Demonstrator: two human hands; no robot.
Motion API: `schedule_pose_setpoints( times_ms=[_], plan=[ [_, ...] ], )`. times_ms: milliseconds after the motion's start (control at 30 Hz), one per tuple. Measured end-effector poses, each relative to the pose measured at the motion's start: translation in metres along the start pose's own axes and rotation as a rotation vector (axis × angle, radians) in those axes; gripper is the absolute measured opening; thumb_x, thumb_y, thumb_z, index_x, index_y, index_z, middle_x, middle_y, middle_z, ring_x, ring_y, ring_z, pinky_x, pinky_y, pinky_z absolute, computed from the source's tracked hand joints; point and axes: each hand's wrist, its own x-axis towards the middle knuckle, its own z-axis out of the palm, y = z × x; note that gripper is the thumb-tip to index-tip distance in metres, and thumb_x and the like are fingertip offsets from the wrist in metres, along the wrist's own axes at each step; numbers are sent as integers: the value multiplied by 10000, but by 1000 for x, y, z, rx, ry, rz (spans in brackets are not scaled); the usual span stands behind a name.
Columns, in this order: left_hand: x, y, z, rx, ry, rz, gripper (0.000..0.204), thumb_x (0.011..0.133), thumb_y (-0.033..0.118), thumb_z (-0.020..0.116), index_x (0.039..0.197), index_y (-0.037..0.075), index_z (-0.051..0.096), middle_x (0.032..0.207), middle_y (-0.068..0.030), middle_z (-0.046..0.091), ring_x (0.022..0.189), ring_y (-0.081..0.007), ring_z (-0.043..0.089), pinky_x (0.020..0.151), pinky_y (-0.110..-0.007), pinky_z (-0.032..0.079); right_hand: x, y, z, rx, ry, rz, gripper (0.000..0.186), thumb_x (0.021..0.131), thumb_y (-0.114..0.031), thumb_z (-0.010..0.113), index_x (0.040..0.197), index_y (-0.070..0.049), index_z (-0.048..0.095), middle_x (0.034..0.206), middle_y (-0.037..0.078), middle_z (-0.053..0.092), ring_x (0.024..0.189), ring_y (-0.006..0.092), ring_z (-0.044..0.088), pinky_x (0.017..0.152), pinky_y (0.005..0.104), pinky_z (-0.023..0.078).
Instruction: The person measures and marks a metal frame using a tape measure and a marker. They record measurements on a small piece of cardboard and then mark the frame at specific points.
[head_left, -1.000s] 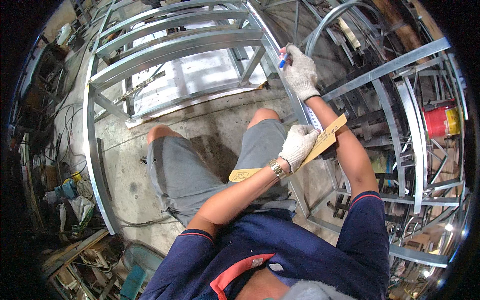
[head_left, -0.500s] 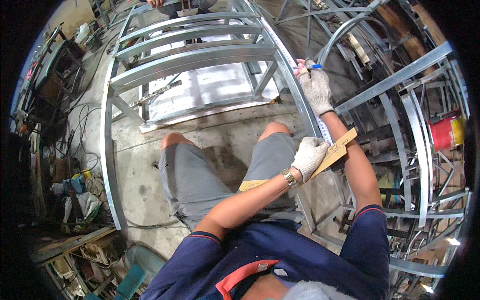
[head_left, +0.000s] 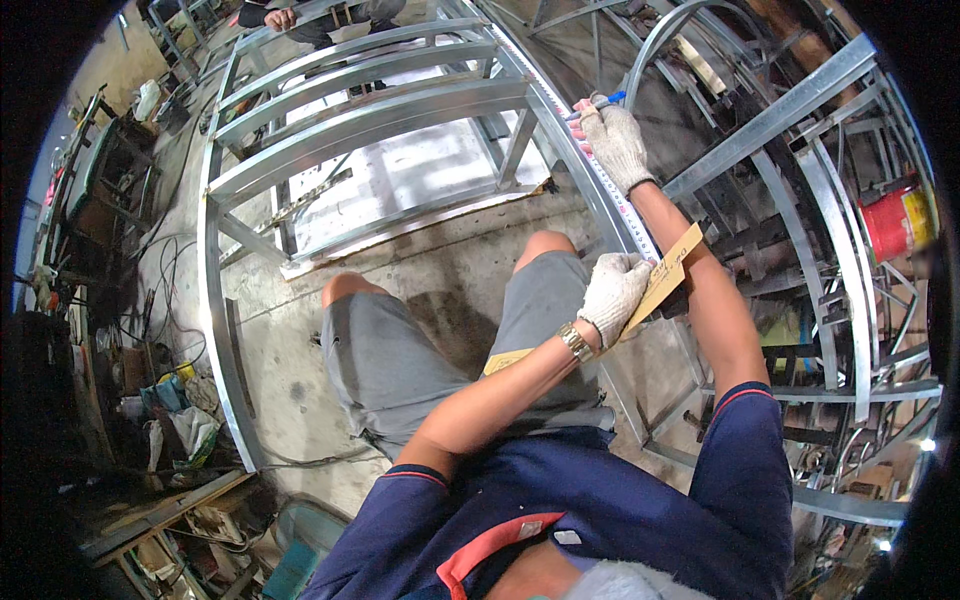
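having swung rightward: blue marker (head_left: pixel 616 97) in right hand (head_left: pixel 614 141)

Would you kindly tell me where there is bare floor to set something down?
Bare concrete floor shows between the frame's left rail and the person's left leg, and between the knees and the white sheet. The right is crowded: left hand, right hand, tape measure and yellow strip, with more metal frames beyond.

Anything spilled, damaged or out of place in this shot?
Nothing looks spilled or damaged near the left hand or right hand. Only the crumpled white bundle heaped among clutter, lower left, seems untidy, as if tossed down.
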Motion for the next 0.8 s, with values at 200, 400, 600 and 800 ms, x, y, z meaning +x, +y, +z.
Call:
schedule_pose_setpoints(
  times_ms=[200, 400, 600, 800],
  plan=[
    [-2, 3, 0, -15, -2, -7, 320, 996, 221, 584, 797, 1, 704, 674, 10, 628, 596, -72, 529, 545, -293, 417, 5, -2, -5, -171, -56, -9, 447, 1046, -435, 526, 1103, -17, 676, 910, 99, 742, 806, 155, 719, 676, 300, 583],
    [-3, 5, -1, 3, 17, -18, 317, 969, 211, 594, 852, -64, 699, 677, -69, 650, 584, -125, 603, 536, -332, 476, 5, -9, -10, -85, -123, 57, 442, 1039, -433, 536, 1064, -11, 668, 875, 104, 740, 797, 167, 730, 650, 310, 583],
    [1, 2, -1, 4, 16, 30, 316, 963, 206, 596, 861, -74, 699, 674, -66, 642, 579, -121, 597, 526, -328, 473, 9, -8, -9, -39, -138, 58, 434, 1044, -418, 521, 1030, -6, 656, 853, 110, 747, 761, 168, 743, 618, 315, 591],
    [-1, 2, -1, 9, -5, -17, 289, 973, 192, 575, 879, -43, 715, 699, -23, 642, 615, -87, 560, 560, -302, 451, 10, -6, -8, -64, -128, 76, 441, 1044, -419, 522, 1064, -2, 664, 866, 115, 750, 775, 171, 747, 627, 313, 600]
  ],
)
